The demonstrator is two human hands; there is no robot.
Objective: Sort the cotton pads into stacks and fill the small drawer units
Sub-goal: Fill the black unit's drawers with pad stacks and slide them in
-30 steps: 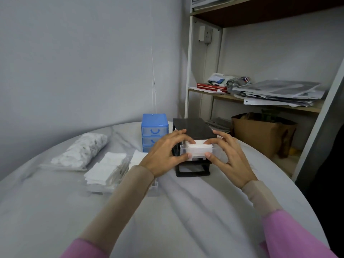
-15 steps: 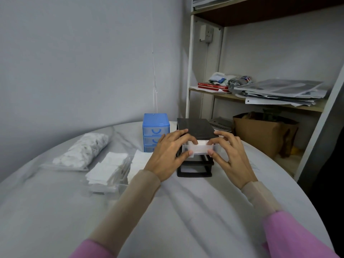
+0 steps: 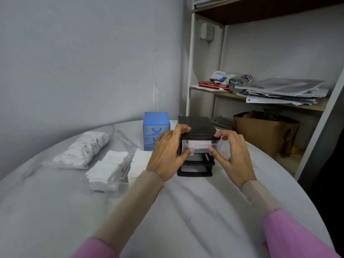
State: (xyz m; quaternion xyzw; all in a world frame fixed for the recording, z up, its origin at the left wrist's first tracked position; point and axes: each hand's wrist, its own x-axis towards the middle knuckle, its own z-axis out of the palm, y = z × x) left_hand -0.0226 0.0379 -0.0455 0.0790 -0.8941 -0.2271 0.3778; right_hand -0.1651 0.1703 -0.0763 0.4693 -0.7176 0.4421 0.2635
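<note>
- A round worktop [image 3: 186, 211] under a pale, creased cloth.
- A plain grey wall [image 3: 83, 53] behind it, with a thin vertical crack [image 3: 154, 79].
- A shelving unit [image 3: 189, 71] with white uprights, standing at the right.
- A white wall socket [image 3: 207, 32] high between the uprights.
- Red books [image 3: 214, 85] lying flat on the middle shelf.
- A loose pile of papers [image 3: 279, 91] beside the books.
- A brown paper bag [image 3: 264, 130] below that shelf.

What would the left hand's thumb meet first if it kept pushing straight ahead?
The left hand already has its thumb against the clear drawer front, so it meets that drawer, pushing it into the black drawer unit. How far the drawer can slide is not visible.
</note>
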